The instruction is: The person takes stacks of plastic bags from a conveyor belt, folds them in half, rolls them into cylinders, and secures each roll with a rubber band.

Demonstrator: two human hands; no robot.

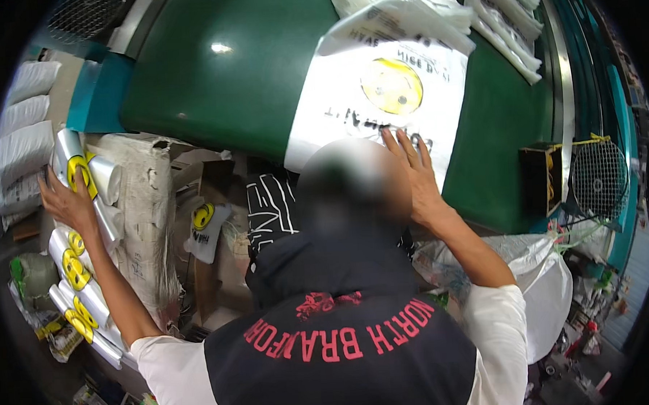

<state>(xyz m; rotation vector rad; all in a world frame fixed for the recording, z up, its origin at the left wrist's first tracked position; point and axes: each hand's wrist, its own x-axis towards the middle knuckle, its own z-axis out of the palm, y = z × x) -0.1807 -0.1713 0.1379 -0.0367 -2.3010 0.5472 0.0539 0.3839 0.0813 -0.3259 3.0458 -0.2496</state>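
Note:
My right hand [423, 178] lies with outstretched fingers on the lower part of a white plastic bag [334, 86] printed with a yellow smiley face. The bag is spread flat on a green belt [224, 69]. Out to the left, my left hand [73, 206] reaches over folded plastic bags [106, 179] with yellow smiley prints. Its fingers are apart, touching or just above the bundle; no lifted thing shows in it. More folded smiley bags [74, 264] lie along my left forearm. A dark vest and a blurred patch cover the middle of the view.
Stacks of white bags [25, 147] lie at the far left; others [508, 21] rest on the belt's far right. A worn, wrapped block [143, 225] stands beside my left arm. Right of the belt are a wire-guarded fan [597, 180] and a large white sack [545, 287].

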